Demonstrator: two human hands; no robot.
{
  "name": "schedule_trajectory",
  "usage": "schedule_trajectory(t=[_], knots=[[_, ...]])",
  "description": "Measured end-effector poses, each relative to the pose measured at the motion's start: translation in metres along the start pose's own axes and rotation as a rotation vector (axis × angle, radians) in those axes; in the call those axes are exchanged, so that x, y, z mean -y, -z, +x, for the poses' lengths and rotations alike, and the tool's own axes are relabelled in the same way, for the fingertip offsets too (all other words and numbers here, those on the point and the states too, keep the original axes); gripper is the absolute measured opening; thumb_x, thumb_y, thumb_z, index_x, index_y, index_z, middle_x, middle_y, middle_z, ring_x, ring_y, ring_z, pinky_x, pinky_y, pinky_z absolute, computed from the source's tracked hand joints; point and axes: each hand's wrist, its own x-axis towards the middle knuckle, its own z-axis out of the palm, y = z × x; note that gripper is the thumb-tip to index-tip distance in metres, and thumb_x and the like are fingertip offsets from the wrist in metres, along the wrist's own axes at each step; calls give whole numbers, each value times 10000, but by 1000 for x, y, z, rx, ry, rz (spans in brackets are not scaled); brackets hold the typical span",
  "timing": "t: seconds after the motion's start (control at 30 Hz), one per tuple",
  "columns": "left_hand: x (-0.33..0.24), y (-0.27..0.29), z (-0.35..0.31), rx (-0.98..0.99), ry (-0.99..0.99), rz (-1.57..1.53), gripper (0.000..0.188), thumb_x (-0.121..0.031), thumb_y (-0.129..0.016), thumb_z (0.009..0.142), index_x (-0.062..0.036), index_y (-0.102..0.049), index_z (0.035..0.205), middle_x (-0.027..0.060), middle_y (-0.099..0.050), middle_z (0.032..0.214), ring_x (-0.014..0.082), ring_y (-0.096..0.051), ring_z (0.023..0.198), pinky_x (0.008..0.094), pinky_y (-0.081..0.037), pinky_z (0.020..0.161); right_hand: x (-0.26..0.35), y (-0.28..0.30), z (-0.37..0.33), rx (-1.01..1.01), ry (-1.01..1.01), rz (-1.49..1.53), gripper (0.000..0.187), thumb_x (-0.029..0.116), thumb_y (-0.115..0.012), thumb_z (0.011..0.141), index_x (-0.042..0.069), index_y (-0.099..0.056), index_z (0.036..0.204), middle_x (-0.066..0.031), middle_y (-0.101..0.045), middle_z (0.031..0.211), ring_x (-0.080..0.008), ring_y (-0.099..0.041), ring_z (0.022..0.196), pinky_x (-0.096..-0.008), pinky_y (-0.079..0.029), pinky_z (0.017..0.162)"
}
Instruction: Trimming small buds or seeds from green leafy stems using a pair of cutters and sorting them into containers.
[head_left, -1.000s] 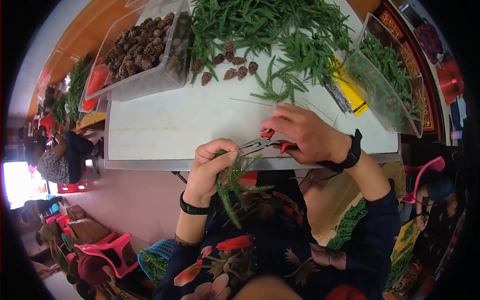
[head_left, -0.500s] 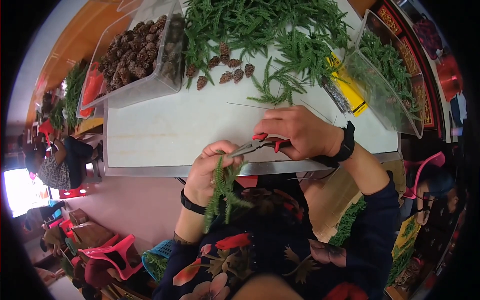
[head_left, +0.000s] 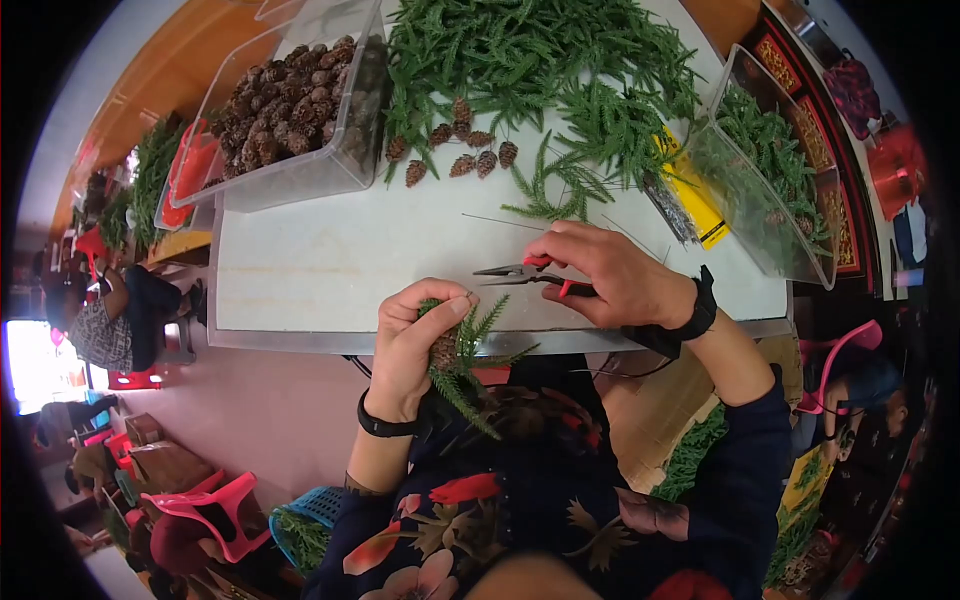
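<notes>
My left hand (head_left: 408, 335) pinches a green pine sprig (head_left: 462, 392) near its top, with the needles hanging down past the table's front edge. A brown pine cone (head_left: 443, 350) sits among those needles, partly covered by my thumb. In my right hand (head_left: 625, 278) is a pair of long-nose pliers (head_left: 518, 273) with red handles. The pliers' jaws are slightly parted and point left, just above my left fingertips, apart from the sprig. Several loose pine cones (head_left: 462, 165) and a curled green sprig (head_left: 545, 190) lie farther back on the white table (head_left: 330, 270).
A clear bin of pine cones (head_left: 290, 110) stands at the back left, and a clear bin of greenery (head_left: 770, 150) at the right. Heaped green sprigs (head_left: 530, 60) cover the table's back. Thin wires (head_left: 500, 219) and a yellow packet (head_left: 692, 190) lie near my right hand.
The pliers have come away from the sprig's top, up and slightly right. My left hand has turned the sprig, so its needles now fan to the right and the pine cone shows more.
</notes>
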Motion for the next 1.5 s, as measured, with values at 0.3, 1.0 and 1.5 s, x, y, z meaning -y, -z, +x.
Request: schedule_trajectory(t=[0.3,1.0,1.5], knots=[[11,18,0,161,173,-350,89,21,-587,867,22,-649,932,91,-682,874,118,-619,733,228,-502,669,-2,-6,14,61,158,-22,381,96,-707,755,77,-562,1107,-103,-577,952,-306,-566,885,-373,-476,743],[8,-6,-7,-128,-315,557,77,-11,-631,889,15,-647,959,2,-612,759,31,-503,636,193,-418,586,30,-1,8,152,-251,-103,225,124,-674,742,61,-596,944,-129,-622,793,-362,-611,780,-440,-482,650],[20,-1,3,-242,-272,465,66,-27,-625,891,17,-635,939,-29,-569,673,17,-464,603,177,-367,547,48,-7,4,50,-424,-49,230,157,-675,819,20,-557,961,-157,-572,753,-355,-585,711,-418,-450,622]])
